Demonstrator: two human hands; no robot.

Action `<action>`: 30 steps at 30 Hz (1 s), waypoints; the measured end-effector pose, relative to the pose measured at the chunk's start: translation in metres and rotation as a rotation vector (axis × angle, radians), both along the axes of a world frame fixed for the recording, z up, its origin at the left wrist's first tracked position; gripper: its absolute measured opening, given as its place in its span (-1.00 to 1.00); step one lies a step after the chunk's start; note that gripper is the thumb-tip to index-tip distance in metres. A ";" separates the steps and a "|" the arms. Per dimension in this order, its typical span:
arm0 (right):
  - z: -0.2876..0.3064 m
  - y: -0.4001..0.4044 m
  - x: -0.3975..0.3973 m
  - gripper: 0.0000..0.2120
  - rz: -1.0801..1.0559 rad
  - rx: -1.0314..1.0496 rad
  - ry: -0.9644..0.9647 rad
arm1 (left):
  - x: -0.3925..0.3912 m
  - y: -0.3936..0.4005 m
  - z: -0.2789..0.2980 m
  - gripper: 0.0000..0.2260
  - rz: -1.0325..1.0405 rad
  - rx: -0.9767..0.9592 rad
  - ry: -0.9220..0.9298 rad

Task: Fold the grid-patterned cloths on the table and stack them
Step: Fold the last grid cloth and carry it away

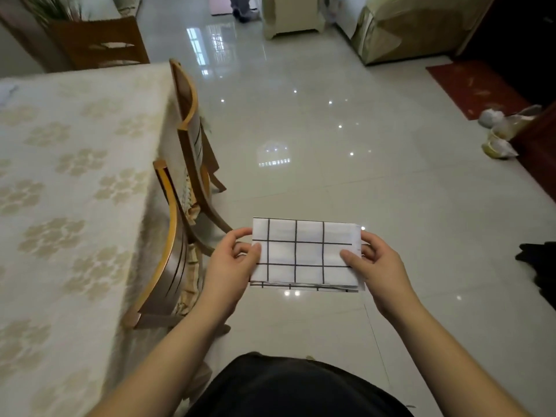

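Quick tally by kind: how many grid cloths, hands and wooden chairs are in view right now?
Grid cloths: 1, a folded grid cloth held in the air between both hands
Hands: 2, left hand and right hand
Wooden chairs: 3, near chair, middle chair, far chair
Total: 6

- We note the grid-patterned cloth (pixel 305 254) as thin white fabric with black lines, matt, folded flat with crisp edges.
- We find the table (pixel 75 182) covered in a cream woven cloth with a floral pattern, matt and slightly textured.
- We record the chairs (pixel 177 236) as varnished wood with a mild sheen.
- We see the floor (pixel 331 115) as pale tile, highly glossy, mirroring lights.
- We log the mat (pixel 478 88) as red, matt and rough-looking.
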State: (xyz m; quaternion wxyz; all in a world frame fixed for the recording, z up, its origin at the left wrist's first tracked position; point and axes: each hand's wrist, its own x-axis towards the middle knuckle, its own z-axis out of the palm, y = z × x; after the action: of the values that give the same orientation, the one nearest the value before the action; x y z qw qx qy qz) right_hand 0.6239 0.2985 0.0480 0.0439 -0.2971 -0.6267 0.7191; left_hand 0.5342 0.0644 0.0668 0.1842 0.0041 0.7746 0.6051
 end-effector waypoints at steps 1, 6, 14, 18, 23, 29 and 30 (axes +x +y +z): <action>-0.001 0.004 -0.006 -0.66 -0.012 -0.005 0.003 | -0.008 0.005 -0.001 -0.71 -0.004 -0.007 -0.005; -0.005 0.016 -0.054 -0.67 -0.025 -0.017 0.001 | -0.057 0.020 -0.009 -0.70 0.020 0.019 -0.046; -0.001 0.023 -0.188 -0.69 0.089 0.070 -0.017 | -0.169 0.018 -0.032 -0.68 0.098 0.111 -0.113; 0.010 0.019 -0.261 -0.65 0.151 0.113 -0.021 | -0.226 0.009 -0.019 -0.72 0.089 0.172 -0.125; 0.023 0.012 -0.334 -0.66 0.216 0.113 0.013 | -0.292 -0.006 -0.018 -0.69 0.130 0.123 -0.137; 0.015 0.022 -0.409 -0.67 0.246 0.049 0.014 | -0.362 0.004 -0.025 -0.68 0.199 0.111 -0.140; 0.013 0.026 -0.422 -0.68 0.246 0.036 0.012 | -0.375 0.010 -0.025 -0.69 0.207 0.100 -0.139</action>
State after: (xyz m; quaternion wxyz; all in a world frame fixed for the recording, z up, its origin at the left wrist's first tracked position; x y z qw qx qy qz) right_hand 0.2016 0.3249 0.0610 -0.0357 -0.2128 -0.6711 0.7093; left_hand 0.1597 0.0744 0.0419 0.1736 -0.1088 0.7249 0.6576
